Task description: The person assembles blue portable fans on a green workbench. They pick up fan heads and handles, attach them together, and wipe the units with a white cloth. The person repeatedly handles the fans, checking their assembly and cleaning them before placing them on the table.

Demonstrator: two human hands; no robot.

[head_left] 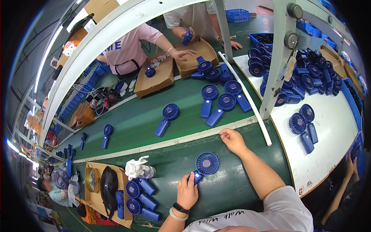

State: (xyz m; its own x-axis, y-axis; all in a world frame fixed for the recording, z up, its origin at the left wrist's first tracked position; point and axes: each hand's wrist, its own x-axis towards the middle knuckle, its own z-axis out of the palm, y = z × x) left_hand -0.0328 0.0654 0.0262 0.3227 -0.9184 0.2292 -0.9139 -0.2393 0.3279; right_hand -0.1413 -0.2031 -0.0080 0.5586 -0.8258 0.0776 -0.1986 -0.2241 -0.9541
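My left hand [188, 191] is closed around the handle of a blue handheld fan [207, 163]. The round grille of that fan faces up over the green bench. To its upper right, my right hand [233, 140] hovers by the pale edge of the belt, its fingers curled together and no object visible in them. Left of my left hand, several blue fans [133, 189] lie grouped on the bench. Beside these stands a clear container [148, 171] with a white glove [135, 167] on top.
Several fans [226, 101] lie along the green belt [189, 127]. A white tube [255, 110] and metal post [275, 73] stand at right, before a white table [320, 162] with piled fans. A cardboard tray [89, 197] holds a black pouch [109, 189]. Two people work across the belt.
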